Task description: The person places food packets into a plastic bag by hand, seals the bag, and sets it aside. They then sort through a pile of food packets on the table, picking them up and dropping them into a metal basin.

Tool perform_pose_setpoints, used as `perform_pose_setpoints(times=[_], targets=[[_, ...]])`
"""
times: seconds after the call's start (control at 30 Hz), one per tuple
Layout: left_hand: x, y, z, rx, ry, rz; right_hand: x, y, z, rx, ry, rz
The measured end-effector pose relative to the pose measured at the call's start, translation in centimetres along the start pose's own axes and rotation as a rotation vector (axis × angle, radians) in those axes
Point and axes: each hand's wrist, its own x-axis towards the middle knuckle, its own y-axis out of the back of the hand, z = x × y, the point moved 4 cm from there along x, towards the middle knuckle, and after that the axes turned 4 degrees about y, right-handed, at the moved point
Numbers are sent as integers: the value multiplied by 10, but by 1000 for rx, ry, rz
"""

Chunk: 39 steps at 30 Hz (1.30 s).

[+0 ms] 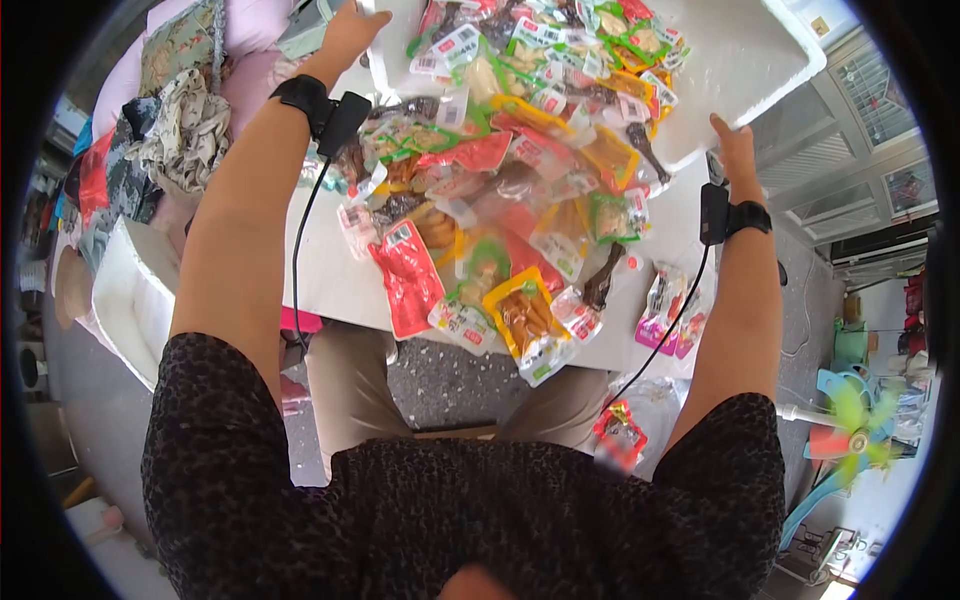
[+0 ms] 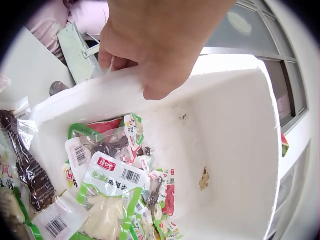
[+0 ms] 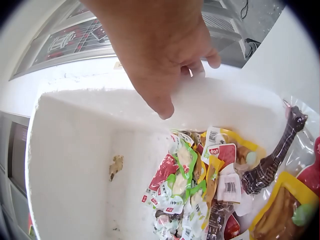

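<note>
A white foam box [image 1: 775, 75] lies tipped toward the person, its opening facing the table's near side. The left hand [image 1: 350, 38] grips its left wall, thumb inside and fingers outside, as the left wrist view shows of the hand [image 2: 150, 50]. On the opposite wall, the right hand [image 1: 736, 150] has the same hold; in the right wrist view the hand [image 3: 160, 55] pinches the rim. Packaged snacks [image 2: 107, 200] spread from inside the box onto the table in a heap, among them a red packet [image 1: 410, 280] and a yellow-edged packet [image 1: 525, 315].
The white table [image 1: 340, 275] stands before the person's knees. Pink and purple packets [image 1: 672, 310] lie at its right, and a red packet [image 1: 620, 435] in clear plastic sits below. Another white foam box [image 1: 135, 290] is at left, near piled cloth [image 1: 185, 130]. A fan [image 1: 858, 440] stands at right.
</note>
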Motion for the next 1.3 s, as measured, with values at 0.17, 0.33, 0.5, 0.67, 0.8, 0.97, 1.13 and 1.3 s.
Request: perform_pose_setpoints(times=[0.17,0.33,0.5,0.67,0.8,0.97,1.13,1.3], targets=[[-53,18,-2,-16,-107,14,-52,13,-17,11,-70,-258],[-178,47,16,54,-375,-188,-127,39,-9,-397,140,-260],[-317,43,29,127,-633,-368,-213,68,38,-525,180,-277],[-385,3,72,173,-712,-554,-270,41,50,-776,157,-424],[-389,-41,82,140,-723,-350,-273,22,50,-791,150,-426],[-373,-66,90,238,-638,-345,-271,17,37,-838,159,-432],[-358,-70,97,239,-575,-286,-287,14,-5,-762,255,-351],[-358,-29,96,190,-529,-206,-353,-28,-36,-581,529,-485]])
